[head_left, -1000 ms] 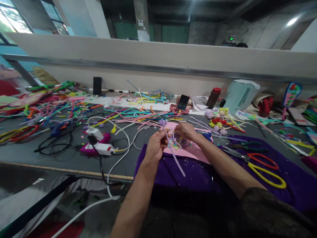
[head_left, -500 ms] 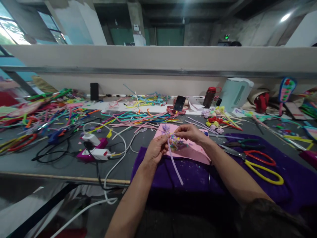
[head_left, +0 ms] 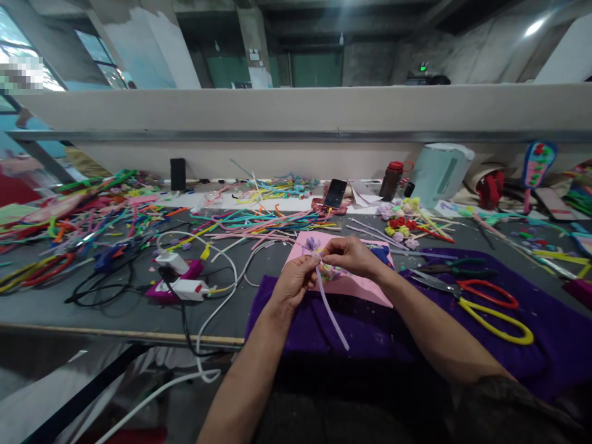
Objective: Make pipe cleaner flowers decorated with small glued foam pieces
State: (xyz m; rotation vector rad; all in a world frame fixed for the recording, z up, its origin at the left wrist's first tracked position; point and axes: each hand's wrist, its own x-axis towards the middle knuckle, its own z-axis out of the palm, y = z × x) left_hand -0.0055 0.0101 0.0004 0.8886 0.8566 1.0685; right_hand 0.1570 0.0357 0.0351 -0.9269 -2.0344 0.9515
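A small purple pipe cleaner flower (head_left: pixel 311 245) is pinched at its base by my left hand (head_left: pixel 295 280), fingers closed. Its lilac pipe cleaner stem (head_left: pixel 333 314) hangs down toward me over the purple cloth (head_left: pixel 277 327). My right hand (head_left: pixel 352 254) is closed too, thumb and forefinger pinching at the flower's right side, where a bit of yellow shows; the fingers partly hide the spot. Under both hands lies a pink sheet (head_left: pixel 372 293) with small colourful scraps on it, partly covered by my hands. Behind my right wrist a blue tool (head_left: pixel 382 251) rests on the sheet.
Scissors (head_left: pixel 490 311) with red and yellow handles and dark-handled pliers (head_left: pixel 456 269) lie at right. A power strip (head_left: pixel 178 287) with cables sits at left. Behind are loose pipe cleaners (head_left: pixel 259 222), finished flowers (head_left: pixel 400 228), a phone (head_left: pixel 335 192), a bottle (head_left: pixel 391 182) and a kettle (head_left: pixel 441 174).
My right hand has moved slightly left and down, its fingertips now close against my left fingers at the flower. The hanging stem's lower end has swung a little right.
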